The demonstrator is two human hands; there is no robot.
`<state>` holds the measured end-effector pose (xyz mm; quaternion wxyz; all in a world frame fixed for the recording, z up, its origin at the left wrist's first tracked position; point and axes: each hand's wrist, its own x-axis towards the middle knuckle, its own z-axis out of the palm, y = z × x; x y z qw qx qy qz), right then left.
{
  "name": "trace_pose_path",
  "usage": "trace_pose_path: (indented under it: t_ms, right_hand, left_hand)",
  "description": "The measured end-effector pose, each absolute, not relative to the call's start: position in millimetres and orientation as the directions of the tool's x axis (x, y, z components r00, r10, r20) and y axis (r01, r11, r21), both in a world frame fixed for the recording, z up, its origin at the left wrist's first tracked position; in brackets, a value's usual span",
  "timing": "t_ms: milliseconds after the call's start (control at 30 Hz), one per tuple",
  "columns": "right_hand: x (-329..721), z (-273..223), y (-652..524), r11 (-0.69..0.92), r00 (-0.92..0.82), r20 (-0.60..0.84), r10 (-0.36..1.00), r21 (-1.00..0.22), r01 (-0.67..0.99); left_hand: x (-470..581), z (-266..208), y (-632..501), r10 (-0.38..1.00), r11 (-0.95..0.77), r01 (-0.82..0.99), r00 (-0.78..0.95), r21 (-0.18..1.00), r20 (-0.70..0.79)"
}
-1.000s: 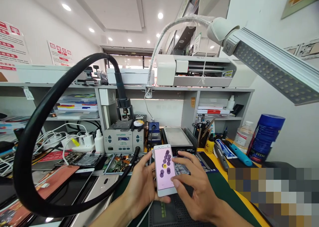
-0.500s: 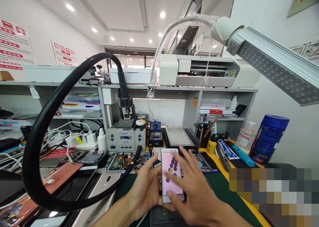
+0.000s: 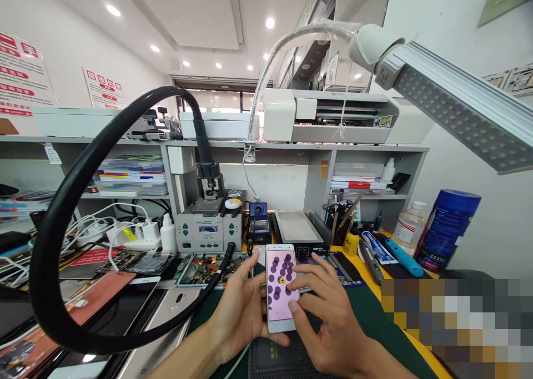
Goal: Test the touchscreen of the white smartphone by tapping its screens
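Observation:
A white smartphone (image 3: 278,307) stands tilted up in front of me, its lit pink screen scattered with purple dots and a yellow round face. My left hand (image 3: 239,309) grips it from the left and behind; part of those fingers is hidden by the phone. Over the right side of the screen, my right hand (image 3: 328,318) has its fingers apart and bent, the tips at or just above the glass. Whether each tip touches, I cannot tell. Below the phone lies a dark textured pad (image 3: 270,359) on the green mat (image 3: 366,323).
A thick black hose (image 3: 37,268) loops on the left from the soldering station (image 3: 208,232). Opened circuit boards (image 3: 204,268) and a silver phone (image 3: 166,323) lie nearby. A lamp (image 3: 458,101) hangs upper right. Tools, a plastic bottle (image 3: 410,223) and a blue canister (image 3: 447,229) line the right.
My right hand has shifted right and its fingers have drawn in, uncovering more of the screen. More purple dots show. The phone remains in my left hand.

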<state>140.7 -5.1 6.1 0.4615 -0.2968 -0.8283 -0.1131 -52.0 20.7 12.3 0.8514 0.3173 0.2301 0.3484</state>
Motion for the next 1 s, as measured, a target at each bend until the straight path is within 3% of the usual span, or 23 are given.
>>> trace_pose_path:
  t_ms: [233,400,467,567,1000]
  right_hand:
    - [149.2,8.3,1.8,0.69,-0.393,0.778,0.49,-0.071,0.721]
    - [150.5,13.3,-0.2,0.696,-0.434,0.745,0.506,-0.056,0.716]
    - [146.5,9.0,-3.8,0.801,-0.528,0.736,0.423,-0.031,0.598]
    - [139.7,-3.1,-8.2,0.952,-0.647,0.74,0.185,0.028,0.305]
    - [135.9,8.2,-16.0,0.924,-0.529,0.834,0.156,0.065,0.376]
  left_hand:
    - [-50.5,12.5,17.2,0.746,0.548,-0.422,0.638,0.722,-0.192]
    - [-49.2,11.1,15.5,0.733,0.548,-0.414,0.656,0.727,-0.178]
    - [-49.2,10.2,16.9,0.739,0.55,-0.426,0.649,0.718,-0.181]
    - [-50.0,8.8,21.3,0.756,0.552,-0.446,0.624,0.704,-0.198]
    - [-51.0,12.4,21.8,0.751,0.552,-0.474,0.64,0.686,-0.162]
